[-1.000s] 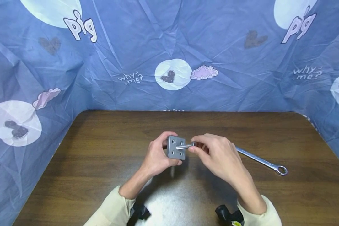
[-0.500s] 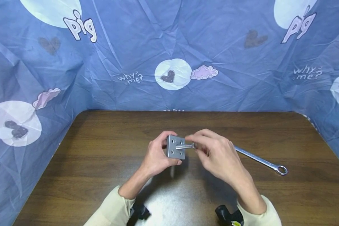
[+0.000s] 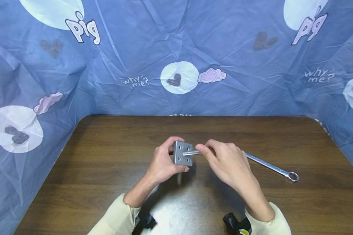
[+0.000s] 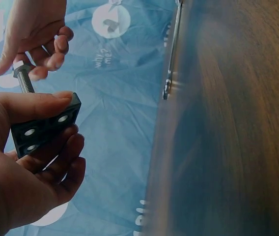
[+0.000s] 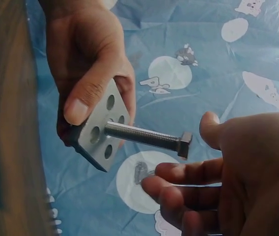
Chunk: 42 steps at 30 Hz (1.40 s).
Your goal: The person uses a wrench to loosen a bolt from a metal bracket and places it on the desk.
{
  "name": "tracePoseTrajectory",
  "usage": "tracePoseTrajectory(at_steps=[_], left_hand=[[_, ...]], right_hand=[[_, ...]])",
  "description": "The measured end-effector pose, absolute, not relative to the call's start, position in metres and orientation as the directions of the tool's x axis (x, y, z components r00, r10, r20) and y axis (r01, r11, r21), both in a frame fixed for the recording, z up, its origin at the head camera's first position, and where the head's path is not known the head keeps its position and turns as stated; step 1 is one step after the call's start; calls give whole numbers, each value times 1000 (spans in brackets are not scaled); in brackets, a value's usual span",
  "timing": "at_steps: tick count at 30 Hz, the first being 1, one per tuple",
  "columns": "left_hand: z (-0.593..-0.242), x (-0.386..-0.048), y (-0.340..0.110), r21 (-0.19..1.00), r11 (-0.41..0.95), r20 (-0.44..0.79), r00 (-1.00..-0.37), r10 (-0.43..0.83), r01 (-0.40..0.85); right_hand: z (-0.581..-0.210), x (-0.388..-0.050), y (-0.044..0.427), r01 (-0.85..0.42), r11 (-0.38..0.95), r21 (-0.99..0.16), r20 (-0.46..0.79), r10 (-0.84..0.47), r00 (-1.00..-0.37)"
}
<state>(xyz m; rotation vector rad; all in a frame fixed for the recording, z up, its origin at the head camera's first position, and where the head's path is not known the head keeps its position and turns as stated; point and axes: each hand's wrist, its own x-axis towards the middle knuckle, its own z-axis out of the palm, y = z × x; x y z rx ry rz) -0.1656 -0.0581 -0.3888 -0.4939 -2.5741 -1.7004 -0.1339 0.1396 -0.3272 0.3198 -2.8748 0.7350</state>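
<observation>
My left hand (image 3: 161, 163) grips a square grey metal plate (image 3: 183, 162) by its edges, thumb on one side and fingers on the other. Several holes pass through the plate. From its middle sticks a hex bolt (image 5: 144, 136), its threaded shank in the plate and its head (image 5: 184, 145) outward. My right hand (image 3: 229, 163) is around the bolt head. In the right wrist view its thumb (image 5: 210, 129) and fingers (image 5: 171, 172) stand apart, with a gap to the head. The head view hides the bolt head behind this hand.
A combination wrench (image 3: 267, 165) lies on the brown wooden table (image 3: 106, 140), right of my right hand, its ring end toward the front right. Blue printed cloth (image 3: 129, 49) hangs behind and at the sides.
My right fingers shift around the bolt head; the thumb has swung up from below it, and the fingers have spread off it. The left hand and plate stay nearly still.
</observation>
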Motion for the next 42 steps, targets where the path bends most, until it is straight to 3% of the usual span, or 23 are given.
tracePoseTrajectory(at_steps=[10,17,23,27,34,38,42], left_hand=[[-389,-165,-58,891,365,187,-950,250,272],[-388,-166,-58,897,355,181,-951,250,264],[-388,-165,-58,895,359,181,-952,246,263],[-387,-165,-57,891,361,191,-949,252,275],[-387,-165,-58,893,361,186,-951,248,269],[-389,-165,-58,892,361,186,-950,252,271],[-390,-165,-58,891,361,190,-948,256,276]], right_hand=[[-325,-131,139,-337,826,-451,280,-227,-933],[-328,-129,142,-487,757,-435,447,-289,-847],[-330,-130,143,-558,726,-402,512,-327,-794],[-328,-130,145,-528,732,-430,456,-328,-827],[-325,-132,143,-310,815,-490,293,-181,-939],[-325,-132,140,-256,847,-466,241,-157,-958],[-325,-132,139,-283,843,-457,253,-182,-950]])
